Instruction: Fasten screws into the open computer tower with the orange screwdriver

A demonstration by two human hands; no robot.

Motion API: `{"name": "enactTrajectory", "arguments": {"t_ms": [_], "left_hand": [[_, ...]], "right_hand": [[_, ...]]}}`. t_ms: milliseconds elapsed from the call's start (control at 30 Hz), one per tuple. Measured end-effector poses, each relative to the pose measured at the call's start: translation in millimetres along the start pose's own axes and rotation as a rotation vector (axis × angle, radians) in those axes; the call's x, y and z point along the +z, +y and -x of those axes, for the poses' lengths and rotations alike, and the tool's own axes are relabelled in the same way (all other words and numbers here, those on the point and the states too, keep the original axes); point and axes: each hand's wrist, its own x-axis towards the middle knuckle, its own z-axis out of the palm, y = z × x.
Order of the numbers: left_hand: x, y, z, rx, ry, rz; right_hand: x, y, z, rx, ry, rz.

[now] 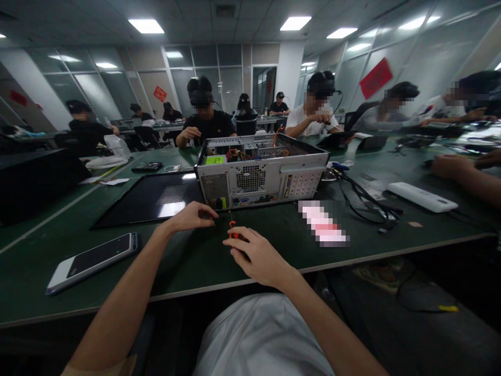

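Note:
A desktop computer case [274, 180] lies on its side on the green table, its open top showing coloured cables and its rear panel facing me. My right hand [256, 256] has its fingers round the orange handle of a screwdriver [232, 235], which is partly hidden by the fingers. The thin shaft points away from me at the bottom edge of the rear panel. My left hand [191, 216] hovers close to the lower left corner of the case, fingers loosely bent and apart, with nothing visible in them.
A black side panel [144, 201] lies left of the case. Nearer me is a white handheld device with a dark screen [97, 256]. On the right are black cables [360, 196], a white power bank-like block [422, 197] and a blurred-out pink item [323, 223]. Several people sit around.

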Motion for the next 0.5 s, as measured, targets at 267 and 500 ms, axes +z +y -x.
{"name": "enactTrajectory", "arguments": {"t_ms": [267, 500], "left_hand": [[1.3, 1.4, 0.1, -0.008, -0.034, 0.032], [0.9, 1.0, 0.5, -0.001, -0.084, 0.053]], "right_hand": [[0.8, 1.4, -0.3, 0.118, 0.040, -0.042], [1.0, 3.2, -0.7, 0.098, 0.006, -0.009]]}}
